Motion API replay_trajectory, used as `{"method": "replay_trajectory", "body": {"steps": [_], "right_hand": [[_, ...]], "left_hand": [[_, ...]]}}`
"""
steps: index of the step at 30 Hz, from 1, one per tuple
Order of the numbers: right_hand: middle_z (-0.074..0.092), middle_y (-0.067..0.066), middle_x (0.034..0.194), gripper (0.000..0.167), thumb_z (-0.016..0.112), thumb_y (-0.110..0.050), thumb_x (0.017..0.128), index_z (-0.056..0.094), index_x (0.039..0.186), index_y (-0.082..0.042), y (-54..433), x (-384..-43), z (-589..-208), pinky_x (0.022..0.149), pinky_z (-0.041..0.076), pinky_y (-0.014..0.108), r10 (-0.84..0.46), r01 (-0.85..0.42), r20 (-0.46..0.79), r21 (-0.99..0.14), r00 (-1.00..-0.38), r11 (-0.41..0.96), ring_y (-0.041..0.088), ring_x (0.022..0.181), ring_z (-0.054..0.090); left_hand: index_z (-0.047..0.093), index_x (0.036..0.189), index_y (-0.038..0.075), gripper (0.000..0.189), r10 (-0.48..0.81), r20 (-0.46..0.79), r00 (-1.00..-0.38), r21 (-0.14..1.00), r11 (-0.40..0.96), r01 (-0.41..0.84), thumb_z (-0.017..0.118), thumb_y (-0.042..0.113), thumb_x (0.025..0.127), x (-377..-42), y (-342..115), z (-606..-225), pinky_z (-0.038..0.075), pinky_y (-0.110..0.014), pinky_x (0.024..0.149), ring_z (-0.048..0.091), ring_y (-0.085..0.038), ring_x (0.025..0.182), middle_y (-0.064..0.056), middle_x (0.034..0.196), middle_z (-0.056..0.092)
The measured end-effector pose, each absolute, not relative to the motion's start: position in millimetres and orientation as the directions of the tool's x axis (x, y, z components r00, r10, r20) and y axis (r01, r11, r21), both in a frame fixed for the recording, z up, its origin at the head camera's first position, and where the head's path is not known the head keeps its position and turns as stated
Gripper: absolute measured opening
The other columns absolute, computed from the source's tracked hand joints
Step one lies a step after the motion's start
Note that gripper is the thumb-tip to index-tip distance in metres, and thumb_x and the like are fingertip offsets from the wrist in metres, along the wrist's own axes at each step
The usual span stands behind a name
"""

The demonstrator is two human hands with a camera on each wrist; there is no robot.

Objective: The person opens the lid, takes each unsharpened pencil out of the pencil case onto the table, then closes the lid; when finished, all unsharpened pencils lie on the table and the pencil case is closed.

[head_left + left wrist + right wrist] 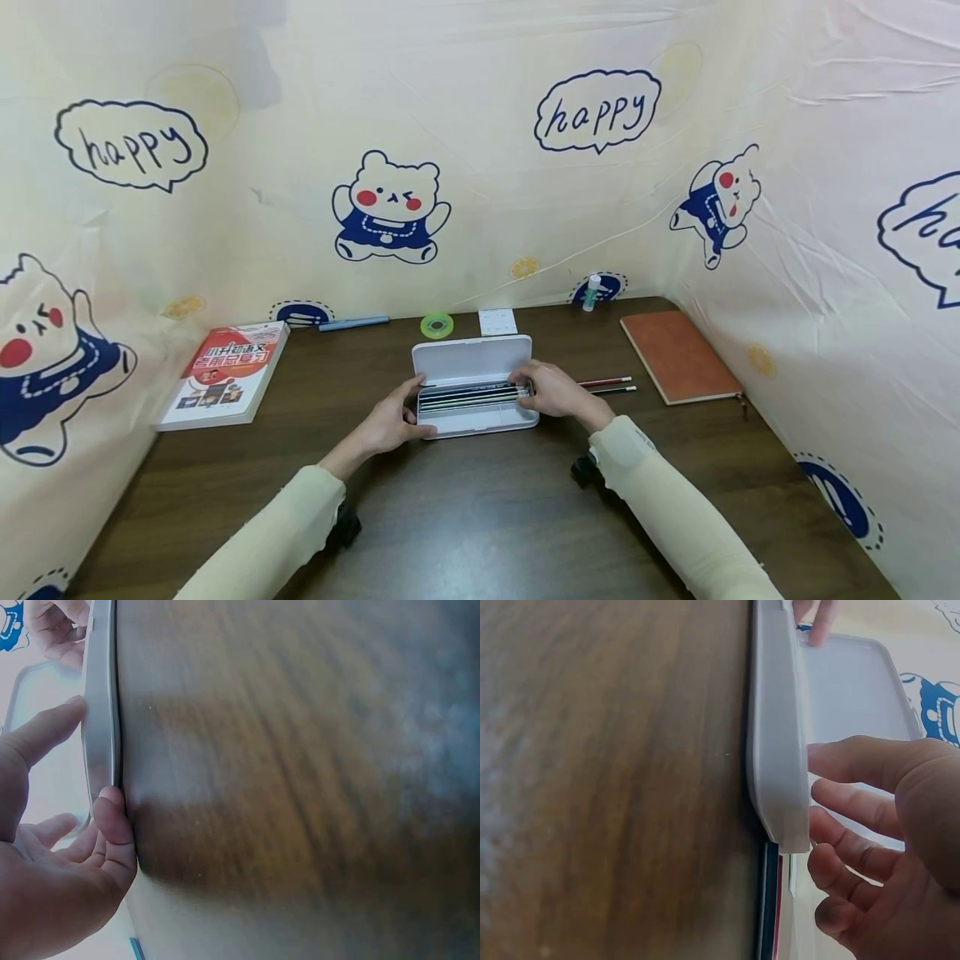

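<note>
A white pencil case [472, 350] lies on the table with its lid raised at the back. Several dark and striped pencils [468, 397] lie lengthwise inside it. My left hand [386, 421] grips the case's left end, its thumb at the front rim; in the left wrist view, the curled fingers of this hand [67, 862] meet the corner. Over the right end, my right hand [553, 388] reaches in with bent fingers and holds the pencils near their ends. From the right wrist, the thumb of that hand [862, 759] is at the rim, and the case wall hides the fingertips.
Two pencils [607, 385] lie right of the case. A brown notebook [678, 357] is at the right, a thick book [221, 375] at the left. Along the back are a blue pen [354, 323], green tape [437, 326], a white pad [497, 322] and a glue stick [591, 293].
</note>
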State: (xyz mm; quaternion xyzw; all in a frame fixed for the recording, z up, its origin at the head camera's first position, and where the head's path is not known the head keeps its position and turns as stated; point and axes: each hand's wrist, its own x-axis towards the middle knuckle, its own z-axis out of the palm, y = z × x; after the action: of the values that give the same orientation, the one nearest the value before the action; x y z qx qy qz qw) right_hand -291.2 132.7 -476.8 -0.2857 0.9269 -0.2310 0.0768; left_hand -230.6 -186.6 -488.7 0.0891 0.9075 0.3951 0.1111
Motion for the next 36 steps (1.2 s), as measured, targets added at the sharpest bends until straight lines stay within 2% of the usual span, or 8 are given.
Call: {"method": "replay_trajectory", "body": {"steps": [6, 12, 18, 23, 28, 36], "right_hand": [[0.066, 0.006, 0.116, 0.024, 0.075, -0.017, 0.088, 0.073, 0.112, -0.012, 131.3, -290.3, -476.2, 0.102, 0.047, 0.045, -0.541, -0.458, -0.039, -0.484, -0.84, 0.746, 0.022, 0.107, 0.058], [0.064, 0.005, 0.11, 0.032, 0.076, -0.017, 0.087, 0.07, 0.118, -0.012, 129.1, -290.4, -476.2, 0.096, 0.048, 0.041, -0.533, -0.459, -0.032, -0.467, -0.846, 0.756, 0.019, 0.1, 0.056], [0.066, 0.004, 0.112, 0.027, 0.078, -0.016, 0.086, 0.071, 0.112, -0.014, 129.0, -289.5, -476.3, 0.1, 0.046, 0.044, -0.526, -0.444, -0.049, -0.475, -0.849, 0.76, 0.02, 0.104, 0.057], [0.068, 0.002, 0.108, 0.028, 0.078, -0.016, 0.086, 0.072, 0.113, -0.015, 129.7, -288.5, -478.3, 0.097, 0.047, 0.042, -0.539, -0.453, -0.057, -0.47, -0.841, 0.757, 0.018, 0.099, 0.057], [0.07, -0.001, 0.107, 0.02, 0.077, -0.017, 0.087, 0.074, 0.107, -0.017, 130.6, -289.3, -479.9, 0.096, 0.046, 0.041, -0.553, -0.475, -0.047, -0.455, -0.832, 0.754, 0.017, 0.096, 0.056], [0.068, -0.003, 0.097, 0.014, 0.075, -0.016, 0.088, 0.075, 0.102, -0.018, 131.1, -291.5, -476.8, 0.085, 0.045, 0.036, -0.572, -0.487, -0.047, -0.47, -0.819, 0.736, 0.015, 0.088, 0.054]], "left_hand": [[0.026, 0.158, 0.016, 0.095, 0.25, -0.13, -0.96, 0.736, 0.672, 0.075, 0.083, 0.022, 0.082, -230.4, -186.3, -488.4, 0.044, -0.026, 0.069, 0.053, -0.015, 0.079, -0.015, 0.143, 0.051], [0.026, 0.158, 0.014, 0.095, 0.261, -0.117, -0.958, 0.741, 0.666, 0.091, 0.083, 0.022, 0.082, -230.5, -187.3, -487.0, 0.044, -0.025, 0.068, 0.053, -0.015, 0.078, -0.018, 0.144, 0.05], [0.026, 0.158, 0.013, 0.095, 0.262, -0.114, -0.958, 0.742, 0.664, 0.094, 0.083, 0.022, 0.083, -230.4, -187.7, -487.0, 0.044, -0.025, 0.068, 0.053, -0.015, 0.078, -0.018, 0.144, 0.05], [0.026, 0.158, 0.014, 0.095, 0.261, -0.118, -0.958, 0.741, 0.666, 0.09, 0.083, 0.023, 0.083, -230.0, -187.8, -487.5, 0.044, -0.024, 0.069, 0.054, -0.014, 0.079, -0.017, 0.144, 0.05], [0.025, 0.158, 0.014, 0.095, 0.26, -0.119, -0.958, 0.739, 0.668, 0.089, 0.083, 0.023, 0.083, -229.4, -188.0, -487.0, 0.044, -0.024, 0.068, 0.054, -0.014, 0.078, -0.018, 0.144, 0.05], [0.025, 0.158, 0.016, 0.096, 0.248, -0.136, -0.959, 0.74, 0.669, 0.068, 0.083, 0.022, 0.082, -229.2, -186.5, -486.2, 0.045, -0.025, 0.068, 0.054, -0.015, 0.078, -0.016, 0.144, 0.05]]}}
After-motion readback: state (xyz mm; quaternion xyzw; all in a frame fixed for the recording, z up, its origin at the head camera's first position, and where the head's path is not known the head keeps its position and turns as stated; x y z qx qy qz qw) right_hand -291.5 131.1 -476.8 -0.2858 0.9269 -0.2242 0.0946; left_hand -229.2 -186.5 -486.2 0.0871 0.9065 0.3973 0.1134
